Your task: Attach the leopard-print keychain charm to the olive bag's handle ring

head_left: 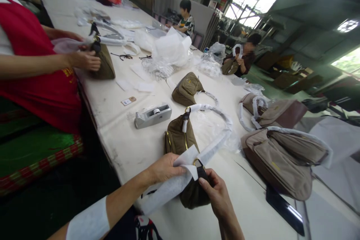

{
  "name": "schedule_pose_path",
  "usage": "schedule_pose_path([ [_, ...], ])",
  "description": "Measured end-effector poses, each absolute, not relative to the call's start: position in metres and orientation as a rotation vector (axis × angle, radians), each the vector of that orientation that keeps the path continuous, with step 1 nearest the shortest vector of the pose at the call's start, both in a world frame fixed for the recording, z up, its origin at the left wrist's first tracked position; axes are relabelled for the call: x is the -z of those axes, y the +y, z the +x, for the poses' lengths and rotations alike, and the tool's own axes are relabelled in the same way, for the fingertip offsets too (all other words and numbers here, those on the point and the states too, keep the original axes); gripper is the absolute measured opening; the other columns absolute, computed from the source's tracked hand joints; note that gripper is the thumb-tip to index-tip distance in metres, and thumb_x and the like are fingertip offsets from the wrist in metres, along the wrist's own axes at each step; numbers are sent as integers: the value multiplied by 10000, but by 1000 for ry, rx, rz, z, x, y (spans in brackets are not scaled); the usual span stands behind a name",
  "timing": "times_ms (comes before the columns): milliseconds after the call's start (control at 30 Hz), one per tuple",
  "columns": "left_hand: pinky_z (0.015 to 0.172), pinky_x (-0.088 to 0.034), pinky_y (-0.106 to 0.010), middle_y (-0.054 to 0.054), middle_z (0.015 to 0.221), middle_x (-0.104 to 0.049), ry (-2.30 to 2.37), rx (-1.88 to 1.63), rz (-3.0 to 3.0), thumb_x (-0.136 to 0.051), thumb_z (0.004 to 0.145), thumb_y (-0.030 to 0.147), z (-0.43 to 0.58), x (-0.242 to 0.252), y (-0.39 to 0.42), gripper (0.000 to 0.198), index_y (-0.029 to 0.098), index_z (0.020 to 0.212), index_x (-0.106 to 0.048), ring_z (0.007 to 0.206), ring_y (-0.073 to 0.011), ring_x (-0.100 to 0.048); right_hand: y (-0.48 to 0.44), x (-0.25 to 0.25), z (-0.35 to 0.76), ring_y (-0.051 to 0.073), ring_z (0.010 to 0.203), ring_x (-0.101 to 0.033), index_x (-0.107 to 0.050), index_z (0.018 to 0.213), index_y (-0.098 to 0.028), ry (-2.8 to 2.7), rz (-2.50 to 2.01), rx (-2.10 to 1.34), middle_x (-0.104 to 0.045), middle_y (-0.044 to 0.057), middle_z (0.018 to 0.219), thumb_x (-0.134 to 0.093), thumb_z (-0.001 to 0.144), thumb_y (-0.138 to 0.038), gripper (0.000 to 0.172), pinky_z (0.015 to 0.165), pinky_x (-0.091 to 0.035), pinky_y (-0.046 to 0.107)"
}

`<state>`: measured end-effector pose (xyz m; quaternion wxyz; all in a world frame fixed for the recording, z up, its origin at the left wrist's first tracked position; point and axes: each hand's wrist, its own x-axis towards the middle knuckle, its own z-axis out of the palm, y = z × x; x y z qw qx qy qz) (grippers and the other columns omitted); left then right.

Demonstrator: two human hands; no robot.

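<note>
An olive-brown handbag (180,132) with gold zippers lies on the table in front of me. Its strap (228,123) is wrapped in white paper and arches away to the right. My left hand (166,168) pinches a loose strip of white tissue paper (165,197) beside the strap's near gold ring. With thumb and fingers, my right hand (218,193) grips the dark strap tab (201,173) just below that ring. The paper strip hangs down under my left forearm and covers part of the bag.
A grey tape dispenser (154,116) and a cardboard tag (128,101) lie ahead. Beyond sits another olive handbag (186,89); taupe bags (277,161) and a dark phone (284,210) are at right. A co-worker in a red apron (36,56) handles a bag at left; two people work farther off.
</note>
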<state>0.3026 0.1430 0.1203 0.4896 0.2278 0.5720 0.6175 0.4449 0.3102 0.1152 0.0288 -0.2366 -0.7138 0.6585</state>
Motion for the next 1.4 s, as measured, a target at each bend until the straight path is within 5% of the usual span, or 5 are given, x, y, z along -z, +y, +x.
schedule_pose_path([
  [1400,521,-356,-200,5,629,-584,1408,-1480,513,-662,680,418,300,-124,137,363,87,830,-676,544,-99,-464,294,-100,448,181,725,-564,-617,846,-160,-2101,-756,-2039,-636,30,769,-650,739,-402,266,676,-451,269],
])
